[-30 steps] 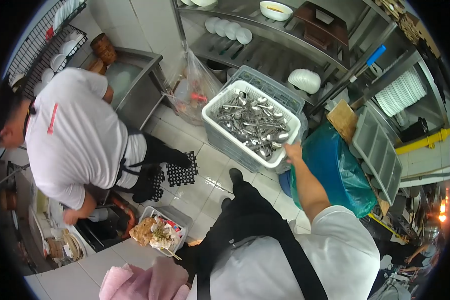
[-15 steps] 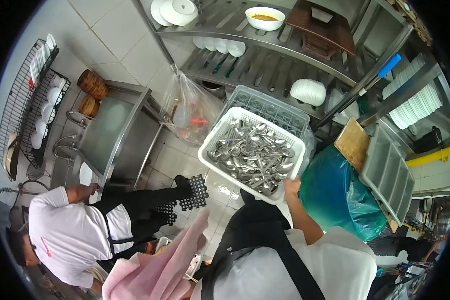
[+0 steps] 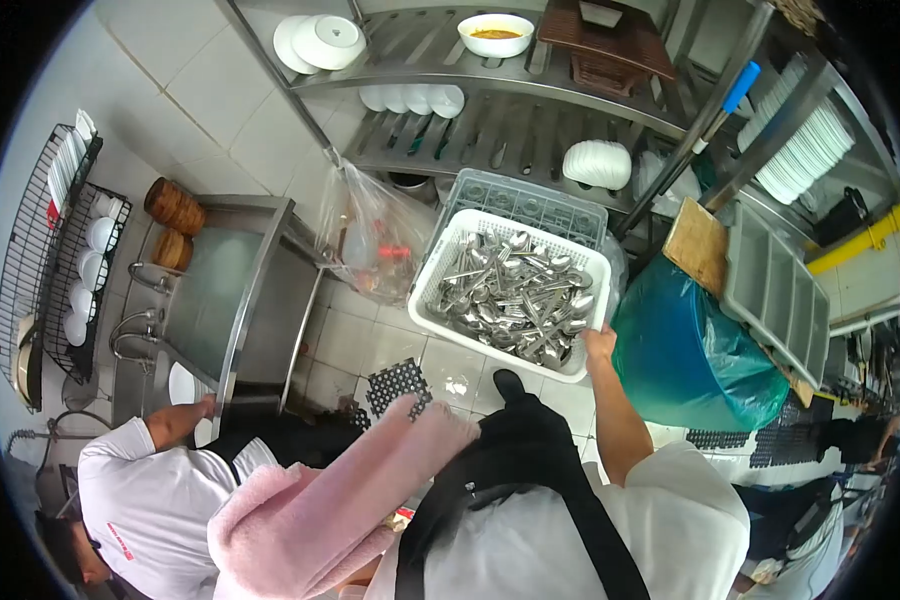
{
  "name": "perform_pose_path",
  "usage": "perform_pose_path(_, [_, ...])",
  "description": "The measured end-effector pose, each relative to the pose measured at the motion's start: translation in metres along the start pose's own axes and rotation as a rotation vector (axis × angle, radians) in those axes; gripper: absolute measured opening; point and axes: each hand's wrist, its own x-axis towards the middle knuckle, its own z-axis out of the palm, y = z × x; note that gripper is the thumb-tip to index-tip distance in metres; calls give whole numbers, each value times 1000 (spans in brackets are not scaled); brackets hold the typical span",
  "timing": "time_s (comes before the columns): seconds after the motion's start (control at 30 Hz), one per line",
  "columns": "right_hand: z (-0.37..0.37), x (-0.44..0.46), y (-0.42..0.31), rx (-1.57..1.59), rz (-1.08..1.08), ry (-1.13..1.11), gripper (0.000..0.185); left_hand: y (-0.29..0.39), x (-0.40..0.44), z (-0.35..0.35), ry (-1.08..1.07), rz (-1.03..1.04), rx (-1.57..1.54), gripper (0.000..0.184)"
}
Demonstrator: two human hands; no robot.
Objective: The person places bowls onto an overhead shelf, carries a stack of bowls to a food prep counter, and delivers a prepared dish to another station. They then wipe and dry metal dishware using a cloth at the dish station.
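My right hand (image 3: 600,343) is closed on the right front corner of a white plastic basket (image 3: 490,349). Inside lies a heap of metal spoons and forks (image 3: 515,295). Just behind the basket is a grey glass rack (image 3: 540,200) with a grid of compartments. A pink towel (image 3: 305,525) drapes over my left arm and stretches toward the basket, its far end short of it. Cloth covers my left hand, so its fingers are hidden.
On the left a co-worker (image 3: 160,500) stands by a steel sink (image 3: 255,300). A clear plastic bag (image 3: 370,240) hangs beside the shelf (image 3: 410,75). On the right, a blue bin (image 3: 670,335) carries a wooden board (image 3: 697,245) and a grey divided tray (image 3: 780,290).
The basket and my right hand have shifted slightly right, and the basket sits more level. The towel has swung right and spread out. The co-worker appears lower in view.
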Motion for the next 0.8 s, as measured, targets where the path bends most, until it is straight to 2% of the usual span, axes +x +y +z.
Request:
perform_pose_path(0.1, [13,-39,5,149,-14,94,25,-2,-23,-11,-9,64,28,32])
perform_pose_path(0.27, [47,-111,12,154,-42,271,23,-5,-68,-16,-46,115,16,32])
perform_pose_path(0.33, [71,-115,42,336,5,275,24,-7,-81,-19,-55,143,18,32])
perform_pose_path(0.4, [84,-145,15,418,102,281,28,-9,-89,-24,-52,181,37,31])
perform_pose_path(0.47, [99,-140,21,383,-2,370,22,-13,-95,-31,-42,217,72,31])
perform_pose_path(0.6, [80,-122,-12,240,42,270,19,-25,-101,-46,-25,260,134,31])
perform_pose_path(0.63, [69,-109,-23,184,57,253,17,-27,-101,-48,-29,269,141,31])
perform_pose_path(0.7, [49,-37,-2,144,-69,163,12,-33,-99,-50,-40,282,144,30])
perform_pose_path(0.73, [35,-29,-30,52,-4,133,15,-36,-98,-49,-47,285,143,30])
perform_pose_path(0.77, [24,-9,-38,-46,-65,96,23,-37,-95,-47,-57,287,139,30])
perform_pose_path(0.8, [12,5,-50,-179,-46,52,24,-38,-93,-46,-74,290,132,30])
